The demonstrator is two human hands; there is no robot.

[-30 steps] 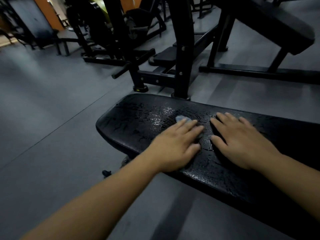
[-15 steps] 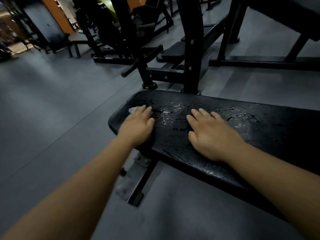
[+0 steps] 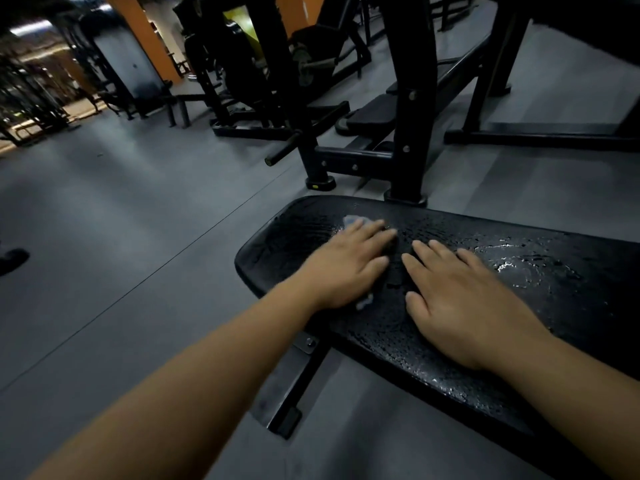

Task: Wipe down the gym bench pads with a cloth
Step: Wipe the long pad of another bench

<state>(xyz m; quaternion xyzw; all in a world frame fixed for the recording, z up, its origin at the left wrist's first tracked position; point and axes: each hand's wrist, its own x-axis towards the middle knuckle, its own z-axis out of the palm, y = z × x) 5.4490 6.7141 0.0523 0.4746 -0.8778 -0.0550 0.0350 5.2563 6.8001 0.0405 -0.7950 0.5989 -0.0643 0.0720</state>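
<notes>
The pale cloth (image 3: pixel 353 221) lies under your left hand (image 3: pixel 346 268), which presses it with straight fingers on the wet black bench pad (image 3: pixel 519 341), while your right hand (image 3: pixel 460 306) rests flat just beside, holding nothing, and a black machine frame (image 3: pixel 408 98) stands beyond your fingertips.

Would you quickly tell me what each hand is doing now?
Left hand: open, pressing the cloth onto the bench pad.
Right hand: open, flat on the bench pad.

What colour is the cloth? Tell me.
The cloth is pale bluish grey, under the left hand; head view.
</notes>
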